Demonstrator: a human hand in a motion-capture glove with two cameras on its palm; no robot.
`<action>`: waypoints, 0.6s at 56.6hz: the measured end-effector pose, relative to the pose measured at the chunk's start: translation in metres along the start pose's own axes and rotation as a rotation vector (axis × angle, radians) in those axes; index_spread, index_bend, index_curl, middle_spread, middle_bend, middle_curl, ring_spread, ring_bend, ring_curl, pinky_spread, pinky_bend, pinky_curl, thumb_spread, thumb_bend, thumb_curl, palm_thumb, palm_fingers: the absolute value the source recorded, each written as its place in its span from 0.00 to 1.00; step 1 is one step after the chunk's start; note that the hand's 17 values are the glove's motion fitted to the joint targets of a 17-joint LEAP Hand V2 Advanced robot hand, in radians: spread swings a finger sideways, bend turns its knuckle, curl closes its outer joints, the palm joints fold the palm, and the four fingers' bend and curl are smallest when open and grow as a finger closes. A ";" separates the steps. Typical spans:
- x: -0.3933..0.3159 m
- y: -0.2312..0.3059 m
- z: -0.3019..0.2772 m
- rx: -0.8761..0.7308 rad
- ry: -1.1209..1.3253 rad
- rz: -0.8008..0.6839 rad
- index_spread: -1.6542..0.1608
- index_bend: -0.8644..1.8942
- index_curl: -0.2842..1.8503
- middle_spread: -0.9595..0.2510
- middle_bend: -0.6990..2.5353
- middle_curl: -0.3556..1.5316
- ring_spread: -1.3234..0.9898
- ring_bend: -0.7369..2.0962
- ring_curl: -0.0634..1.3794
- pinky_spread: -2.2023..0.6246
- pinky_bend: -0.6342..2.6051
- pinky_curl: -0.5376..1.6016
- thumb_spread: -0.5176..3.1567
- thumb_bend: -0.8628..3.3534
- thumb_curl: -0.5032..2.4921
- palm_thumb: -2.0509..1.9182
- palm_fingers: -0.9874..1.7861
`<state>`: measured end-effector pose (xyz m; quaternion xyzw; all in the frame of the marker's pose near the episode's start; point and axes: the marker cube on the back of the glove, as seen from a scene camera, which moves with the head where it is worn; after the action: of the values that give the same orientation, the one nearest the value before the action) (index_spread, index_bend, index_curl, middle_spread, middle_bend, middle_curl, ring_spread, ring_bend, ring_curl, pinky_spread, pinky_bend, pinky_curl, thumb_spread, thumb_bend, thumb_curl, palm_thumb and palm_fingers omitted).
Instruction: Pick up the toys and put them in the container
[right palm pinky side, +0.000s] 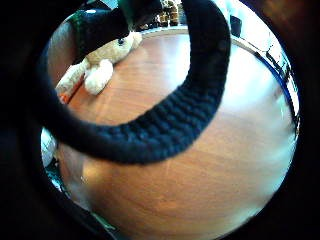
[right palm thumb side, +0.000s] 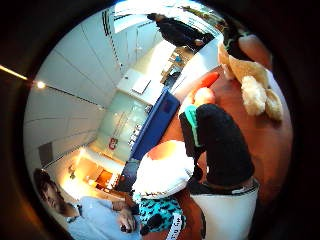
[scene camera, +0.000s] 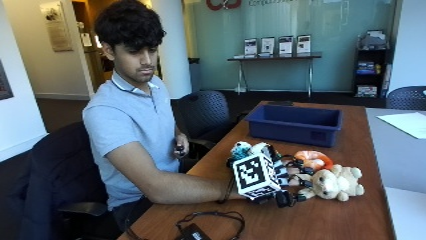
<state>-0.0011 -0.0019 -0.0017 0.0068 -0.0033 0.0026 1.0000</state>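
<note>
An office room with a glass wall and a shelf of framed cards at the back holds a long wooden table. In the outside view, a person in a light blue polo shirt sits at the table's near corner with the gloved right hand stretched out low over the wood. The hand is mostly covered, so its fingers cannot be made out from here. Just beyond the hand lies a cluster of toys: a cream teddy bear lying on its side, an orange toy behind it, and a teal and white toy nearer the person. A dark blue container stands farther along the table, apart from the toys. A black cable lies looped at the table's near edge.

In the little finger side palm view, a black gloved finger curves across bare wooden tabletop with nothing inside its bend. The teddy bear lies on the wood close by, with another gloved finger over its head.

In the thumb side palm view, a gloved finger points toward the wood. The teddy bear lies near it, the orange toy beside it, and the blue container stands past them. A white and teal toy sits close to the palm. Whether the hand is grasping a toy cannot be told.
</note>
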 end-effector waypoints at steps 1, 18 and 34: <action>0.000 -0.001 0.000 0.004 -0.001 0.001 0.85 0.43 0.16 0.78 0.24 0.19 0.56 0.36 0.07 0.78 0.33 0.29 0.27 0.20 0.16 0.50 0.49; -0.028 -0.017 -0.016 -0.035 0.159 0.024 0.78 0.47 0.24 0.77 0.27 0.22 0.54 0.39 0.13 0.79 0.37 0.35 0.53 0.21 0.19 0.52 0.44; -0.009 -0.096 -0.014 -0.432 0.310 0.267 0.73 0.40 0.25 0.78 0.26 0.26 0.56 0.32 0.12 0.79 0.45 0.40 0.58 0.24 0.24 0.58 0.32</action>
<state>-0.0098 -0.0982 -0.0170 -0.2072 0.1480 0.1345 0.9577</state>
